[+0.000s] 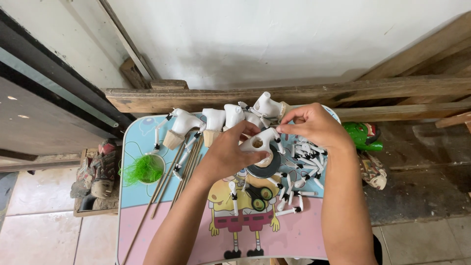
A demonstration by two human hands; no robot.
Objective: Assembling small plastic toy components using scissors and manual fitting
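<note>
Two hands over small table. Left hand reaches forward, grasping white puppet torso above table centre. Right hand arched, fingertips pinching its upper end. Cartoon print, pink-and-blue tabletop; green thread bowl at left.

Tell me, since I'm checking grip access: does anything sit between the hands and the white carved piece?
Nothing visible does. The left hand already holds the white carved piece, and the right hand pinches its upper end directly, above the black tape roll.
</note>
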